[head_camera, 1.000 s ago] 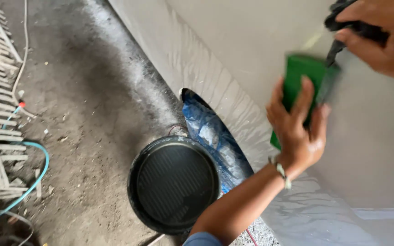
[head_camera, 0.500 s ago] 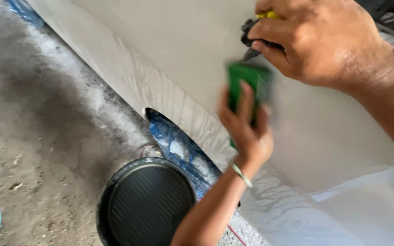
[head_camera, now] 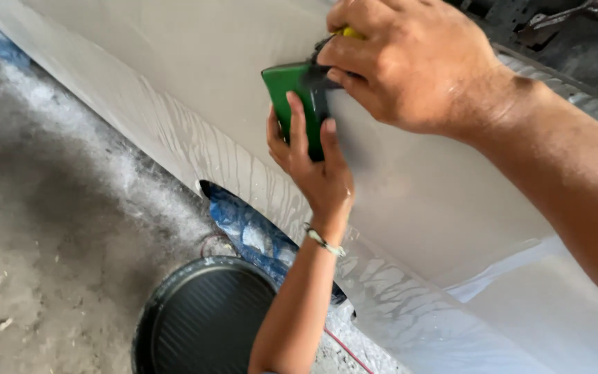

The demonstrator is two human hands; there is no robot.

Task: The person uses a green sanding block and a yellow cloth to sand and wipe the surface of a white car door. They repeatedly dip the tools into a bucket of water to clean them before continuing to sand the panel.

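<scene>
My left hand [head_camera: 313, 173] reaches up from below, a thin bracelet on its wrist, and presses a green sanding block [head_camera: 284, 91] flat against a pale grey car body panel [head_camera: 174, 69]. My right hand [head_camera: 410, 62] comes in from the right and grips a black tool with a yellow part [head_camera: 321, 75] just above the block, touching its top edge. Wet whitish streaks run down the panel below the block.
A round black ribbed basin [head_camera: 202, 318] sits on the dusty concrete floor [head_camera: 50, 228] under the panel. Blue plastic sheeting [head_camera: 243, 232] shows through a gap at the panel's lower edge. A thin red wire [head_camera: 344, 350] lies beside my forearm.
The view has swung in closer to the panel. My right hand with the black tool has come down onto the top of the green block, which my left hand still presses to the panel.
</scene>
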